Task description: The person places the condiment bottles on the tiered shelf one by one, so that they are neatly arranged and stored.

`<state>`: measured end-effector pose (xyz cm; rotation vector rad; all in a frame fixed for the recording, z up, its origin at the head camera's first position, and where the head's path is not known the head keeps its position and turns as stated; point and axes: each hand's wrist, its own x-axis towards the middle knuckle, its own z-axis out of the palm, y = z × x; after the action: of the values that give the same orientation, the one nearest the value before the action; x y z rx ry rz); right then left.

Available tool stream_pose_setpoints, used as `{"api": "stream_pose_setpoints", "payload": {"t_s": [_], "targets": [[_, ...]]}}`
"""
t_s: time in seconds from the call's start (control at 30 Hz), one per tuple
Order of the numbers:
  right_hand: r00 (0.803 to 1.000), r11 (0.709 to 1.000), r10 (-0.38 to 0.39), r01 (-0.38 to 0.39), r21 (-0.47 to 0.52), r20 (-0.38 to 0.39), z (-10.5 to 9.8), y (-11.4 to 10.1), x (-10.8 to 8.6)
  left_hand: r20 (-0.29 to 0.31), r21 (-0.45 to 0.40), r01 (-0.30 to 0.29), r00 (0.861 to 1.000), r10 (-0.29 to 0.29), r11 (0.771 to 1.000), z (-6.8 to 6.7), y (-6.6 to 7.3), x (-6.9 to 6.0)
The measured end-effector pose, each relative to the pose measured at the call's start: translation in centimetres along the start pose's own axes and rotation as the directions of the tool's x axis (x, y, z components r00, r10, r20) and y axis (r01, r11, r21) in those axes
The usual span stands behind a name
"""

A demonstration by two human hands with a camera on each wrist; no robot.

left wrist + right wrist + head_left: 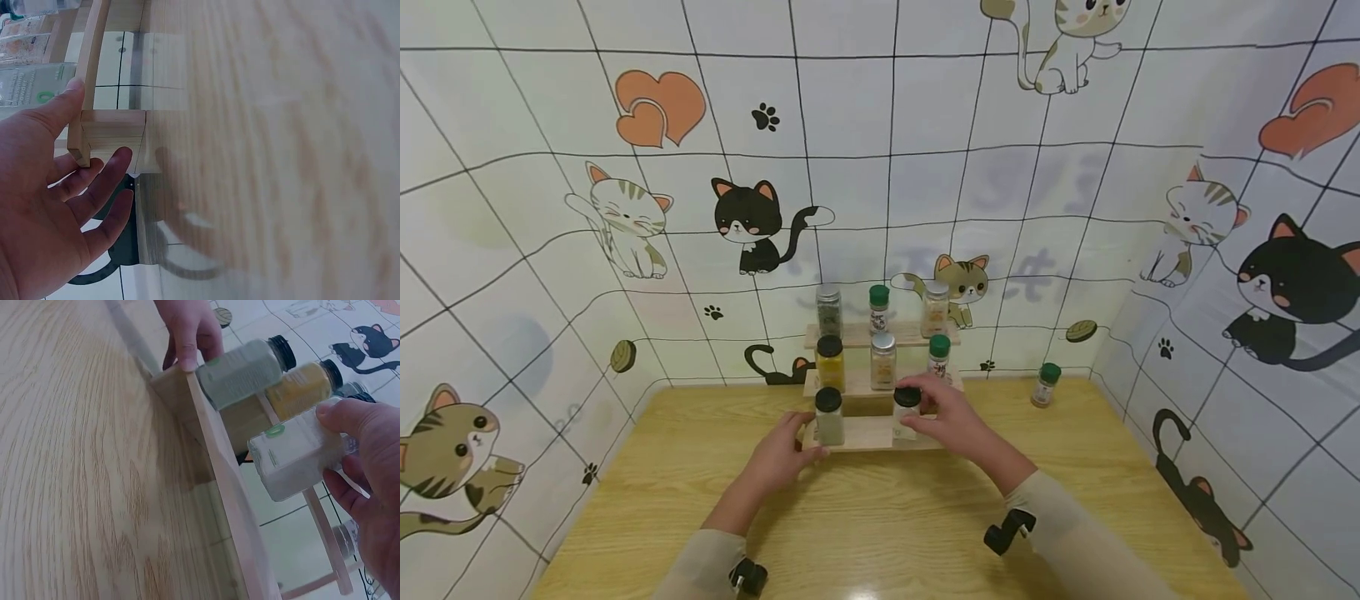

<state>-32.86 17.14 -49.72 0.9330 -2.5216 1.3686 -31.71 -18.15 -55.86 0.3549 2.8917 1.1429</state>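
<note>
A tiered wooden rack (pixel 865 435) stands on the table with several spice jars on its steps. My left hand (pixel 781 450) grips the left end of its lowest step, thumb (pixel 65 103) on the front edge and fingers around the end. Beside it on that step stands a black-capped jar (pixel 830 421) with pale contents. At the step's right part, my right hand (pixel 951 417) holds another black-capped jar (pixel 290 453) of white contents between thumb and fingers. Whether this jar's base touches the step I cannot tell.
On the middle step are a yellow jar (pixel 831 367), a silver-capped jar (pixel 883 363) and a green-capped jar (pixel 938 354). Several more jars line the top step (pixel 854 335). A small green-capped jar (pixel 1045 385) stands alone on the table at right, near the cat-patterned wall covering.
</note>
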Motion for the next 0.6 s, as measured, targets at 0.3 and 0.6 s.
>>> {"api": "stream_pose_setpoints", "payload": {"t_s": [0.3,0.6], "targets": [[0.999,1.0,0.003,-0.002,-0.011,0.049,1.4,-1.0,1.2,0.002,0.0,0.007,1.0,-0.007,1.0,0.2,-0.3,0.3],[0.999,1.0,0.018,-0.018,-0.001,0.044,2.1,-0.4,1.6,0.006,-0.006,0.01,1.0,-0.01,1.0,0.2,-0.3,0.3]]}}
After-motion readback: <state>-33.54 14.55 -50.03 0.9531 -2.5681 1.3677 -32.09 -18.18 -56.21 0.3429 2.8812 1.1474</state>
